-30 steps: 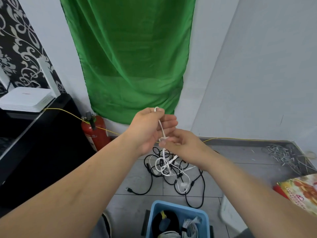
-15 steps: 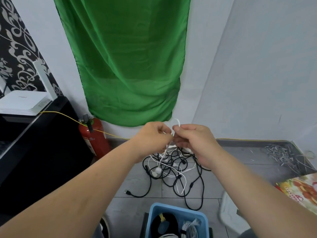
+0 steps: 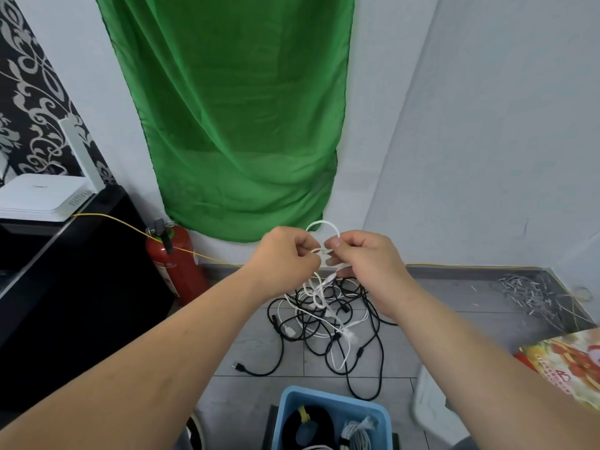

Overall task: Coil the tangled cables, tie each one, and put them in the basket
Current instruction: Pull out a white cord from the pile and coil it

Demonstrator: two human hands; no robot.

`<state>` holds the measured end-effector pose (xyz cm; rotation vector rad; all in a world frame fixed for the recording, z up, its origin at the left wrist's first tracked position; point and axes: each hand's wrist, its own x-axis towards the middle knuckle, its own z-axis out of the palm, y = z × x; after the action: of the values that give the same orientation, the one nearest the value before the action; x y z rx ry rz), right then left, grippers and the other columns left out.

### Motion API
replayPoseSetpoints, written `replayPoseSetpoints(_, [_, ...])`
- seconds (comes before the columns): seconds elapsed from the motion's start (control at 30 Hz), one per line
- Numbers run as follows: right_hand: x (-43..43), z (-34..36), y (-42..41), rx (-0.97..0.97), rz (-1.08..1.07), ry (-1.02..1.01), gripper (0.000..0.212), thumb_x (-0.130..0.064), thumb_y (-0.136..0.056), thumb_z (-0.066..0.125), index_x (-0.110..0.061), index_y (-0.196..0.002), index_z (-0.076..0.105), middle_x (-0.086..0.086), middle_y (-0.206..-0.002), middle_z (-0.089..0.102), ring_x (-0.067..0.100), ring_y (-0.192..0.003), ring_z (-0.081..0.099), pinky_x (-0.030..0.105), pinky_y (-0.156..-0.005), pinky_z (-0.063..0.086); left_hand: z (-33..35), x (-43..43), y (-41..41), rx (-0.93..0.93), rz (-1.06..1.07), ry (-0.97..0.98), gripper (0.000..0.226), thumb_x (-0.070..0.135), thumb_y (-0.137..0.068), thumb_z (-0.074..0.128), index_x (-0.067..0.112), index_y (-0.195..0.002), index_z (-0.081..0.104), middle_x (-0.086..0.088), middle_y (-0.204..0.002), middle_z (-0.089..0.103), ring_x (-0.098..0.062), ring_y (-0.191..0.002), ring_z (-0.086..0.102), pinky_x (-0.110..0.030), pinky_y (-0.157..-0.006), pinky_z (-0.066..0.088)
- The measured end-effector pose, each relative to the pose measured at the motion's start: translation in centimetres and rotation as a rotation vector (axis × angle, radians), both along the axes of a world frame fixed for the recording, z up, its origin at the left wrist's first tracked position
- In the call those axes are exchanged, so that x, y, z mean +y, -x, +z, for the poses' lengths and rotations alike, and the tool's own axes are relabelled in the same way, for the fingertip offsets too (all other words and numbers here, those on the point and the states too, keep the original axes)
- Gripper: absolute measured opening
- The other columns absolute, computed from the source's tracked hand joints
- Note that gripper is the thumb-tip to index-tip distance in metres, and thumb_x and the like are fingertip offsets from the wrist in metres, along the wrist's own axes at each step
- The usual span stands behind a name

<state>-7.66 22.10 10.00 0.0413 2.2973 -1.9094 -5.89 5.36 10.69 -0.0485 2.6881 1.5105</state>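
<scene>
A thin white cable [image 3: 323, 225] arches in a small loop between my two hands, held up in front of the green cloth. My left hand [image 3: 285, 254] pinches one side of the loop and my right hand [image 3: 363, 256] pinches the other, fingertips almost touching. The cable's tail hangs down into a tangle of black and white cables [image 3: 328, 319] on the grey floor tiles. A blue basket [image 3: 334, 404] stands at the bottom edge; it holds a coiled black cable with a yellow tie [image 3: 306, 423] and a coiled white cable [image 3: 357, 433].
A red fire extinguisher [image 3: 175, 261] stands left of the tangle, by a black cabinet [image 3: 65, 287] carrying a white router [image 3: 39, 196]. A yellow wire [image 3: 123, 224] runs along the wall. Grey scraps [image 3: 532, 293] lie far right, a colourful box [image 3: 568, 362] nearer right.
My left hand came down from its raised position and my right hand rose to meet it. The straight stretch of white cable between them is now bent into a small loop.
</scene>
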Motion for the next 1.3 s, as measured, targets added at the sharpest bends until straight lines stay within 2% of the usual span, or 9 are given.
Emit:
replayPoseSetpoints(0.13, [1.0, 0.5, 0.8, -0.236, -0.172, 0.48, 0.017, -0.008, -0.107, 0.044, -0.006, -0.097, 0.058, 0.023, -0.093, 0.077, 0.037, -0.098, 0.073, 0.048, -0.088, 0.06, -0.5, -1.3, 0.6, -0.058, 0.059, -0.001, 0.022, 0.019, -0.07, 0.055, 0.021, -0.076, 0.076, -0.008, -0.065, 0.072, -0.027, -0.063, 0.07, -0.04, -0.067, 0.062])
replayPoseSetpoints(0.27, [1.3, 0.4, 1.2, -0.299, -0.322, 0.668, 0.015, -0.008, -0.106, 0.036, -0.012, -0.1, 0.049, 0.008, -0.059, 0.047, 0.024, -0.056, 0.052, 0.052, -0.065, 0.062, -1.6, -2.8, 1.3, -0.089, 0.085, 0.285, 0.028, 0.004, -0.084, 0.054, 0.018, -0.089, 0.078, -0.007, -0.083, 0.075, -0.03, -0.08, 0.073, -0.033, -0.07, 0.061])
replayPoseSetpoints(0.43, [4.3, -0.4, 2.1, -0.084, -0.422, 0.027, 0.024, -0.027, -0.107, 0.036, -0.023, -0.092, 0.054, 0.001, -0.07, 0.038, 0.016, -0.047, 0.037, 0.024, -0.047, 0.036, -1.9, -6.1, 1.7, -0.156, 0.171, 0.566, 0.023, 0.003, -0.08, 0.057, 0.012, -0.094, 0.074, -0.012, -0.094, 0.072, -0.031, -0.082, 0.065, -0.033, -0.069, 0.056])
replayPoseSetpoints(0.57, [7.1, -1.6, 2.2, 0.142, -0.449, -0.414, 0.021, -0.021, -0.105, 0.04, -0.014, -0.101, 0.06, -0.001, -0.084, 0.058, 0.03, -0.084, 0.053, 0.035, -0.072, 0.041, -2.1, -8.4, 1.7, -0.163, 0.316, 0.583, 0.025, 0.001, -0.08, 0.059, 0.002, -0.101, 0.073, -0.015, -0.093, 0.07, -0.03, -0.08, 0.059, -0.032, -0.07, 0.052])
replayPoseSetpoints(0.67, [7.8, -2.3, 2.0, 0.142, -0.421, -0.548, 0.021, -0.024, -0.106, 0.039, -0.015, -0.103, 0.057, 0.003, -0.083, 0.059, 0.032, -0.085, 0.054, 0.039, -0.075, 0.042, -2.1, -8.8, 1.7, -0.145, 0.342, 0.584, 0.027, -0.001, -0.082, 0.057, 0.002, -0.105, 0.07, -0.013, -0.094, 0.065, -0.031, -0.083, 0.058, -0.032, -0.072, 0.05])
replayPoseSetpoints(0.9, [3.7, 0.5, 1.7, -0.154, -0.366, 0.298, 0.023, -0.031, -0.111, 0.035, -0.023, -0.1, 0.053, -0.003, -0.057, 0.027, 0.011, -0.042, 0.023, 0.019, -0.043, 0.026, -2.1, -5.7, 1.1, -0.174, 0.131, 0.483, 0.041, 0.001, -0.087, 0.054, 0.013, -0.124, 0.066, -0.01, -0.119, 0.069, -0.027, -0.102, 0.064, -0.034, -0.087, 0.056])
replayPoseSetpoints(1.03, [1.8, 1.9, 1.7, -0.206, -0.279, 0.654, 0.025, -0.034, -0.112, 0.036, -0.023, -0.096, 0.051, -0.004, -0.055, 0.026, 0.012, -0.044, 0.025, 0.025, -0.046, 0.033, -0.9, -1.6, -0.6, -0.171, -0.053, 0.068, 0.059, 0.001, -0.083, 0.061, 0.026, -0.136, 0.058, 0.003, -0.134, 0.06, -0.013, -0.117, 0.061, -0.031, -0.09, 0.059])
replayPoseSetpoints(1.17, [0.9, 1.7, 2.4, -0.243, -0.313, 0.815, 0.022, -0.024, -0.112, 0.039, -0.021, -0.094, 0.052, 0.0, -0.056, 0.03, 0.014, -0.044, 0.033, 0.028, -0.047, 0.044, -0.1, 2.6, -1.6, -0.202, -0.146, -0.354, 0.042, -0.006, -0.083, 0.067, 0.016, -0.119, 0.065, -0.005, -0.106, 0.074, -0.014, -0.096, 0.067, -0.031, -0.084, 0.054])
replayPoseSetpoints(1.3, [2.0, 1.8, 3.0, -0.25, -0.422, 0.9, 0.017, -0.021, -0.111, 0.04, -0.017, -0.101, 0.053, 0.002, -0.055, 0.034, 0.013, -0.041, 0.039, 0.03, -0.048, 0.053, -1.0, 2.6, -1.1, -0.22, -0.193, -0.358, 0.01, 0.011, -0.091, 0.073, 0.012, -0.101, 0.071, 0.003, -0.072, 0.063, -0.016, -0.066, 0.057, -0.036, -0.07, 0.054])
